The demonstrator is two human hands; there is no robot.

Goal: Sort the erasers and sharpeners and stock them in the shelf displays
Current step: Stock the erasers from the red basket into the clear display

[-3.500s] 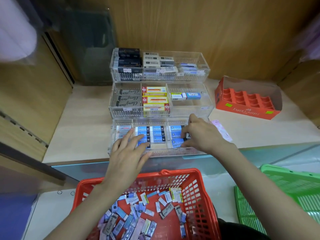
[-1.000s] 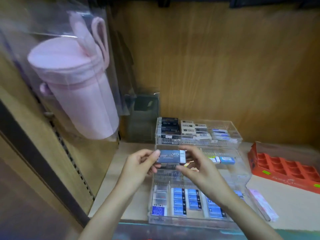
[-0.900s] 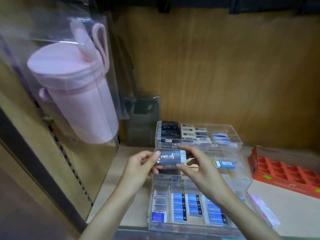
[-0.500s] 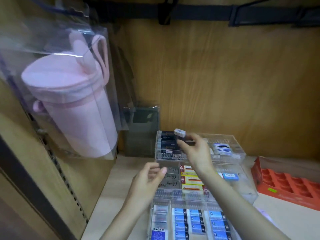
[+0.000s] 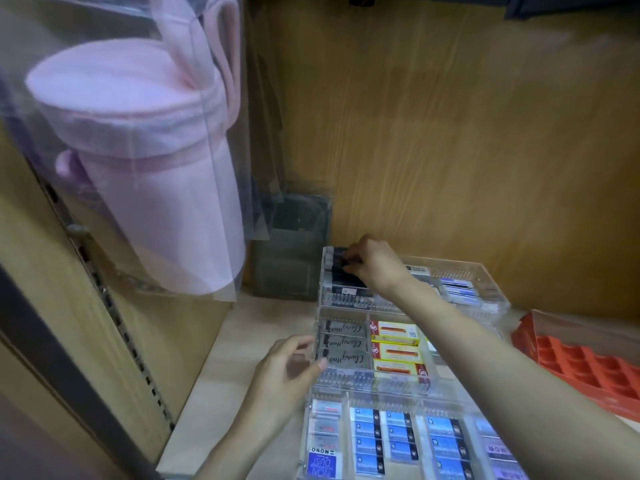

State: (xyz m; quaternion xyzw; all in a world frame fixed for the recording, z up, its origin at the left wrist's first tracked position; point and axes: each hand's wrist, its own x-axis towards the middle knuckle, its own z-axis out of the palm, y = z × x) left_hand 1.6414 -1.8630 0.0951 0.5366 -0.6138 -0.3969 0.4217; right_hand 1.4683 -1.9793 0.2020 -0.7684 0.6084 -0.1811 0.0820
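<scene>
Pink fabric pouch [image 5: 138,161] in a clear plastic wrap hangs far left of both hands, up high against the side wall. Dark box [image 5: 294,251] stands at the back, left of the right hand. Left hand [image 5: 287,372] sits low at the left edge of the middle clear display tray [image 5: 349,384], fingers loosely spread, thumb and fingertips touching the tray's left wall, holding nothing. Just right of that hand, grey erasers [image 5: 343,344] with script lettering lie stacked in the tray's left compartment; right of them, yellow-and-red eraser boxes [image 5: 398,351]. Right hand [image 5: 374,265] reaches forward over the back display tray [image 5: 478,268], fingers pinched narrow on a dark eraser [image 5: 341,261] at the top of the tray's left compartment, on the stack of black erasers [image 5: 346,282] there. Cannot tell if the dark eraser is fully seated or lifted slightly. Right of that hand, white and blue-striped erasers [image 5: 457,289] fill the same tray, partly hidden by the forearm. Below both hands, the front display tray [image 5: 304,445] holds a MONO dust eraser [image 5: 322,462] at its left, then rows of blue erasers [image 5: 405,438]. All trays stand on the pale counter [image 5: 221,375]. Far right of the right arm, an orange cardboard holder [image 5: 581,365] rests on the counter, apart from the trays.
</scene>
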